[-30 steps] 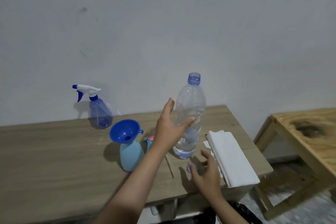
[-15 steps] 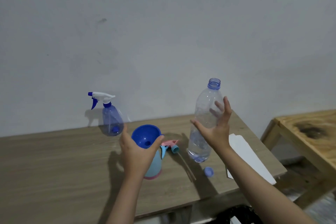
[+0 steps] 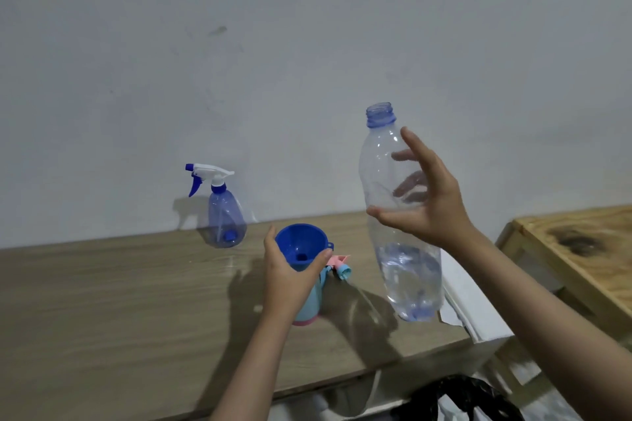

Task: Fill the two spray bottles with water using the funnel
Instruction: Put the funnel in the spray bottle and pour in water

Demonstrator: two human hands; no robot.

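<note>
The clear plastic water bottle [image 3: 398,215], uncapped and about a third full, is now off the wooden bench [image 3: 136,301], the right hand [image 3: 431,208] fingers wrapped around it. The left hand [image 3: 290,278] grips the pale blue spray bottle [image 3: 313,301] under the blue plastic funnel [image 3: 301,244]. Pouring looks imminent.
</note>
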